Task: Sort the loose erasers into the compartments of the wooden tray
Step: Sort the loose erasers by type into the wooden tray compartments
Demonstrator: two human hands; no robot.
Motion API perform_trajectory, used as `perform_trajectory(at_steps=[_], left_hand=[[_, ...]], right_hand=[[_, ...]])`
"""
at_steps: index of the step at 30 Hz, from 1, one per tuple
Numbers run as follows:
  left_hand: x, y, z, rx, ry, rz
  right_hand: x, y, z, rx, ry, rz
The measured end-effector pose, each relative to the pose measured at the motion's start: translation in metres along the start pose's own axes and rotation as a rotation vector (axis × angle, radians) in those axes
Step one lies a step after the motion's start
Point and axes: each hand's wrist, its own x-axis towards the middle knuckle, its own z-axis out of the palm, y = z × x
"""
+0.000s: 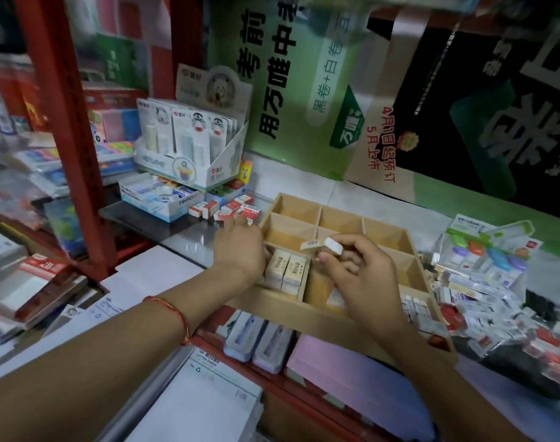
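Observation:
A wooden tray (342, 317) with several compartments sits on the counter in front of me. Cream-sleeved erasers (286, 271) stand packed in its near-left compartment. My right hand (358, 275) hovers over the tray's middle, pinching a white eraser with a cream sleeve (323, 245) between thumb and fingers. My left hand (240, 247) reaches past the tray's left edge to a cluster of red-and-white erasers (230, 210) on the glass; its fingertips touch one, and whether they grip it is hidden. More small erasers fill a near-right compartment (415, 309).
A heap of loose wrapped erasers (495, 301) lies right of the tray. A display box of correction tapes (189, 148) and an open blue eraser box (163, 196) stand at the back left. A red shelf post (68, 129) rises left. Paper packs and pencil cases lie near me.

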Motion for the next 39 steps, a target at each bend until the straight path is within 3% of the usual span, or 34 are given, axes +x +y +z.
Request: perform_trajectory(at_steps=[2, 7, 11, 15, 19, 21, 24, 29, 32, 39], left_hand=[[0.003, -0.01, 0.003, 0.002, -0.047, 0.016], [0.01, -0.031, 0.001, -0.29, -0.231, 0.101], [-0.002, -0.038, -0.002, -0.402, -0.129, 0.192], [-0.009, -0.048, -0.006, -0.628, -0.072, 0.126], [-0.009, -0.054, -0.006, -0.701, -0.123, 0.176], [-0.008, -0.052, -0.004, -0.616, -0.229, 0.297], [-0.008, -0.047, -0.006, -0.273, -0.351, 0.338], [0.0, -0.036, -0.017, -0.051, -0.306, 0.373], [0.006, -0.026, -0.023, 0.035, -0.267, 0.396], [0.008, -0.027, -0.016, 0.138, -0.13, 0.541]], right_hand=[[0.004, -0.004, 0.006, -0.038, -0.028, -0.022], [0.017, -0.011, 0.024, -0.211, -0.086, -0.068], [0.032, -0.01, 0.047, -0.519, -0.215, -0.279], [0.038, -0.004, 0.071, -0.876, -0.36, -0.512], [0.035, -0.001, 0.075, -0.972, -0.441, -0.574], [0.031, -0.006, 0.073, -1.019, -0.489, -0.535], [0.029, -0.006, 0.067, -0.975, -0.563, -0.405], [0.031, 0.001, 0.045, -0.604, -0.283, -0.113], [0.027, 0.011, 0.041, -0.536, -0.319, 0.002], [0.03, 0.02, 0.04, -0.65, -0.45, 0.004]])
